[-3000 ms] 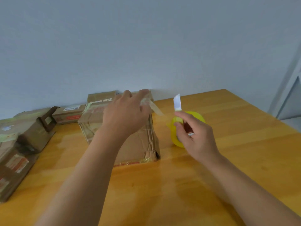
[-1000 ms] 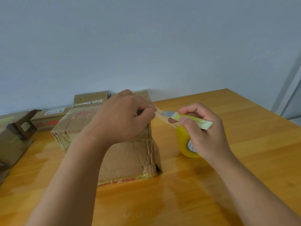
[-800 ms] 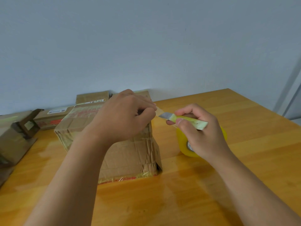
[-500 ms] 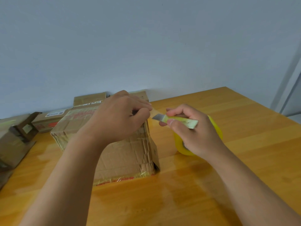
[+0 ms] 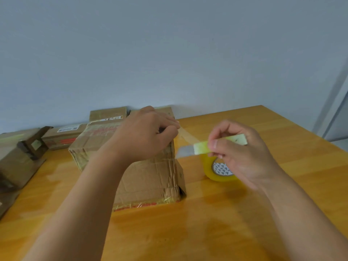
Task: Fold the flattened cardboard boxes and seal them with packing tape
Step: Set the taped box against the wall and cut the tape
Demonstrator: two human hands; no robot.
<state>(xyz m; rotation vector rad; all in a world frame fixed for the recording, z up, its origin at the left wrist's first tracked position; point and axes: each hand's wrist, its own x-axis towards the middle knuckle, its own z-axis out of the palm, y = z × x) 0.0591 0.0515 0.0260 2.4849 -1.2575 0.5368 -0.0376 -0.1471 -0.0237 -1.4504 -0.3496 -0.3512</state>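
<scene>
A worn brown cardboard box [image 5: 150,176] stands folded in the middle of the wooden table [image 5: 188,232]. My left hand [image 5: 148,134] rests on its top right edge, fingers pinched on a strip of clear tape [image 5: 186,136] that stretches to the right. A yellow tape roll [image 5: 218,170] stands on edge just right of the box. Above the roll, my right hand [image 5: 243,153] grips a pale green utility knife [image 5: 207,146]. Its bare blade points left, just under the tape strip.
Flattened and folded cardboard boxes [image 5: 17,159] lie at the table's left edge. Two small boxes [image 5: 64,135] sit by the grey wall behind the main box. The table's right edge runs along a pale door frame [image 5: 337,110].
My right hand turned the knife from blade-up to blade pointing left and brought it to the tape strip. My left hand closed into a pinch on the tape at the box's top edge.
</scene>
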